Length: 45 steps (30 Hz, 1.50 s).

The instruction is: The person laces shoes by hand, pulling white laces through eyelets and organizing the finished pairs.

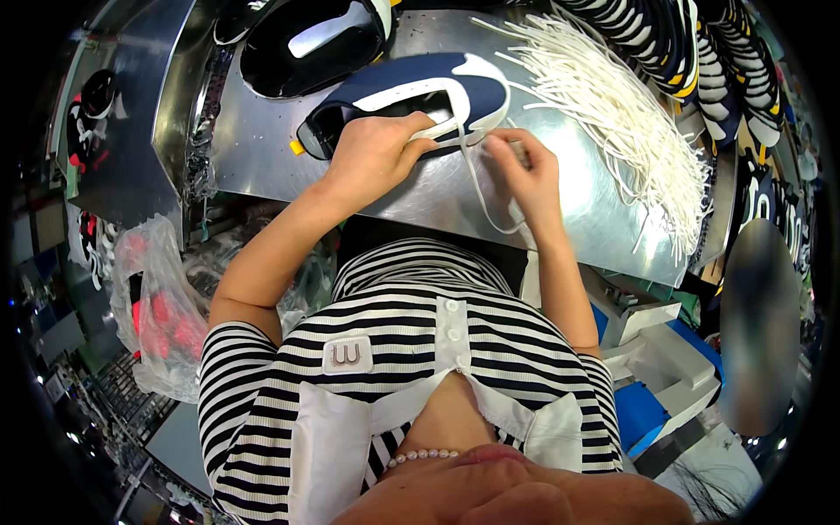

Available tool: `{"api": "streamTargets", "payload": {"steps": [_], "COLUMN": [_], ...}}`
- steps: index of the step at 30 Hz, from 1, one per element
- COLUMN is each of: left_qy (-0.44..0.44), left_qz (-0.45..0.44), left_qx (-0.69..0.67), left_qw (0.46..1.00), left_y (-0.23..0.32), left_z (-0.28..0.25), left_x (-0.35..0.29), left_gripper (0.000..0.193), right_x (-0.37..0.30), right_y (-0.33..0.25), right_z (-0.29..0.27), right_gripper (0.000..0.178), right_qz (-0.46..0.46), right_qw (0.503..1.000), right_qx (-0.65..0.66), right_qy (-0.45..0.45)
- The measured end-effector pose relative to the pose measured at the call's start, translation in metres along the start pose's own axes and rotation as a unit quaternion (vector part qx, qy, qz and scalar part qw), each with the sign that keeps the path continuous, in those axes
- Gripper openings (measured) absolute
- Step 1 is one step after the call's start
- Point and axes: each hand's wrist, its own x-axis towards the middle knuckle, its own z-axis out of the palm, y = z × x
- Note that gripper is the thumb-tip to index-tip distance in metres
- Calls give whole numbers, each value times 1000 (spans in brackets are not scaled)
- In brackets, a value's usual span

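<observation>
A navy and white shoe upper (488, 98) lies on the metal table in front of me, its toe to the right. My left hand (374, 159) is closed on the near edge of its opening, thumb and forefinger pinching the white eyelet strip. From the front of that opening a white shoelace (478, 184) hangs over the table's near edge. Close to the toe, my right hand (530, 168) has its thumb and forefinger drawn together at the lace. What exactly sits between those fingertips is too small to make out.
A heap of loose white laces (612, 114) spreads over the table's right side. Another dark upper (306, 57) lies at the far left. Stacked uppers (652, 39) stand at the far right. Open boxes (661, 359) are below right; a clear plastic bag (157, 306) hangs at left.
</observation>
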Motion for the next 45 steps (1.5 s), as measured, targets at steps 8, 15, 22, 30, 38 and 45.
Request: {"api": "streamTargets", "payload": {"steps": [8,15,22,30,38,45], "left_qy": [84,220,-7,-122,-129,-137], "left_qz": [37,59,19,101,60,-5], "left_qx": [24,-82,-70,84,118,129], "left_qw": [995,970,997,984,983,982], "left_y": [23,22,55,21,54,48], "left_z": [-12,-55,-56,20,18,38], "left_x": [10,32,50,33,39,60], "left_gripper": [23,23,25,30,24,24], "right_x": [15,-43,-149,-33,16,23], "right_y": [11,14,17,-4,12,23], "right_z": [25,-33,-104,-48,-22,-17], "right_gripper": [24,24,15,19,14,26], "right_qz": [37,-86,88,68,-24,-82], "right_qw": [997,941,969,981,996,993], "right_qx": [25,-236,-154,161,81,80], "right_qy": [-58,-227,-171,-82,-31,20]}}
